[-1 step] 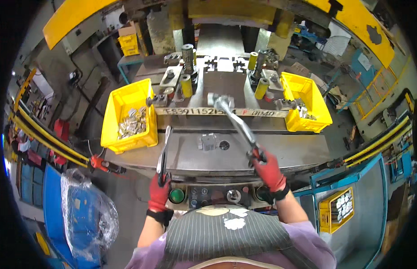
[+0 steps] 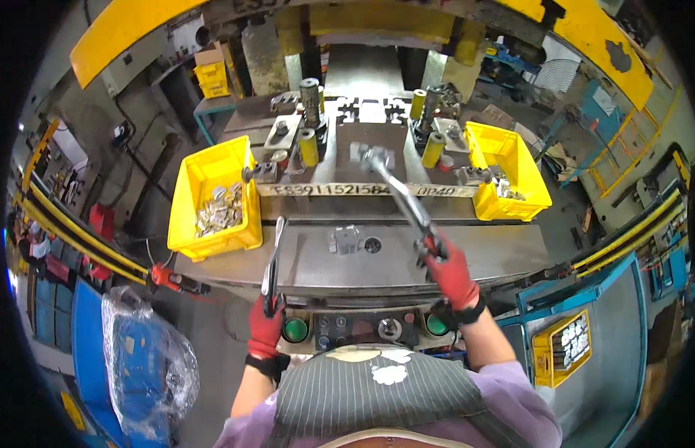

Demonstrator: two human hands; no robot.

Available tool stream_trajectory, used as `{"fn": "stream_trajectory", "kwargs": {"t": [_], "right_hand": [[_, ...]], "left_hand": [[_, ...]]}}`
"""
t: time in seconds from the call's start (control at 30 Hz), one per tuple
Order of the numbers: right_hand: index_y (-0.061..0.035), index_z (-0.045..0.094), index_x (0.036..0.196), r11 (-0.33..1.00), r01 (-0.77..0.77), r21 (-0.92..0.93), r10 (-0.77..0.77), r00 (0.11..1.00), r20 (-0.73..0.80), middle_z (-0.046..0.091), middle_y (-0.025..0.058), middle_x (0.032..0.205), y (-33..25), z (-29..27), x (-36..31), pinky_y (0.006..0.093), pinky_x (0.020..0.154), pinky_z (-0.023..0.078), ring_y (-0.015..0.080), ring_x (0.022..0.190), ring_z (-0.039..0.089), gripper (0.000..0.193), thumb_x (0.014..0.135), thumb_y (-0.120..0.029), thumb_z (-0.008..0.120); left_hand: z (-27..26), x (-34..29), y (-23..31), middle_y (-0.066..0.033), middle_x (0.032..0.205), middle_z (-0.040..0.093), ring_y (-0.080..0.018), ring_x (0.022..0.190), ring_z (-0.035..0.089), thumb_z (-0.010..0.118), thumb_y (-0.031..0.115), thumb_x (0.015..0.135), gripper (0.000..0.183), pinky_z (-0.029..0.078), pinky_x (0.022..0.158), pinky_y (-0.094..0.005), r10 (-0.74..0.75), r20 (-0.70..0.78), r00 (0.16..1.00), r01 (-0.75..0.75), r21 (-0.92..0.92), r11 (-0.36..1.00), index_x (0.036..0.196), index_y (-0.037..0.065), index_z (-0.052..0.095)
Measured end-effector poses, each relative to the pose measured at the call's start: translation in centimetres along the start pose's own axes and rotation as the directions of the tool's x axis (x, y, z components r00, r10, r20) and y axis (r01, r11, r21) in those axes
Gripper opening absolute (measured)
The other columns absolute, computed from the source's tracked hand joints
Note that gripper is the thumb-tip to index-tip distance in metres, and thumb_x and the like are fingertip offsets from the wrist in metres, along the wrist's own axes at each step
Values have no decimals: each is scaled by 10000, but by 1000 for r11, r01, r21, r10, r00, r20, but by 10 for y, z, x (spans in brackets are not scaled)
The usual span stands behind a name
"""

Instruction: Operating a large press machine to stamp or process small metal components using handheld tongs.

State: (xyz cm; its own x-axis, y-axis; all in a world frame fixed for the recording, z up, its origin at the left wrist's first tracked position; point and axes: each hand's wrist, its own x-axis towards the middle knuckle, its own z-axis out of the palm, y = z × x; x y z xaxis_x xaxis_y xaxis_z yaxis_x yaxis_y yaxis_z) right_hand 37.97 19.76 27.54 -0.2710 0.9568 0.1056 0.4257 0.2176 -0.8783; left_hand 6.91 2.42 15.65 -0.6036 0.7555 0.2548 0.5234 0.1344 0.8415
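Note:
My right hand [image 2: 453, 279], in a red glove, is closed round the dark handle of a long metal hand tool [image 2: 404, 200]. The tool's far end touches or overlaps a silvery metal part [image 2: 383, 158] on the die [image 2: 343, 166]; whether it grips the part I cannot tell. In my left hand [image 2: 266, 328], also red-gloved, is a second long metal hand tool [image 2: 272, 263], its rounded tip over the near steel ledge [image 2: 302, 257]. Between the two tools a small grey metal block [image 2: 347, 239] sits on that ledge, beside a dark round fitting [image 2: 373, 245].
Yellow bins, the left one [image 2: 184, 198] and the right one [image 2: 520, 160], hold small metal parts and flank the die. Yellow posts [image 2: 308, 148] stand around it. Below the ledge are green buttons [image 2: 295, 329]. A blue cart [image 2: 131, 358] with plastic wrap stands at left.
The right tool's far end has shifted slightly away from me, and my right hand a little to the right. A green button near my right wrist shows more now. My left hand has barely moved.

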Motion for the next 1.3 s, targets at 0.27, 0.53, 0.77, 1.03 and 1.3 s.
{"fn": "stream_trajectory", "kwargs": {"t": [0.27,0.53,0.77,1.03,1.3], "right_hand": [[-81,515,1049,810,205,-549,-268,963,-35,596,170,823,-29,-30,179,424,678,444,340,790,566,363,757,-293,548],[-56,544,973,851,253,-460,-201,967,159,590,180,892,-24,-20,216,391,749,431,330,866,556,321,745,-280,564],[-61,560,930,922,283,-265,-167,907,386,592,127,687,-3,-11,220,329,557,456,228,689,600,286,750,-284,573],[-135,492,731,782,-352,515,104,888,447,430,19,502,3,33,237,265,368,291,139,380,368,341,856,-436,394],[-126,525,899,573,20,819,-92,995,40,525,1,730,39,18,214,239,506,375,96,596,470,201,852,-306,450]], "left_hand": [[3,-11,-15,-139,706,564,-287,639,548,633,123,726,208,422,579,-341,27,82,996,-29,27,999,884,23,542],[-5,-27,-35,-148,707,563,-323,665,552,658,141,696,210,419,565,-368,48,53,997,-52,92,994,835,38,538],[6,-31,-31,-120,715,572,-294,651,562,668,180,695,234,425,571,-360,-83,148,985,65,124,990,826,47,527],[4,-23,-38,-113,721,556,-250,664,554,643,135,722,215,423,608,-319,-5,60,998,6,-10,1000,884,39,540],[-12,-28,-53,-38,799,511,-146,715,488,639,39,700,311,410,670,-287,-289,-117,950,230,-363,903,962,19,472]]}}
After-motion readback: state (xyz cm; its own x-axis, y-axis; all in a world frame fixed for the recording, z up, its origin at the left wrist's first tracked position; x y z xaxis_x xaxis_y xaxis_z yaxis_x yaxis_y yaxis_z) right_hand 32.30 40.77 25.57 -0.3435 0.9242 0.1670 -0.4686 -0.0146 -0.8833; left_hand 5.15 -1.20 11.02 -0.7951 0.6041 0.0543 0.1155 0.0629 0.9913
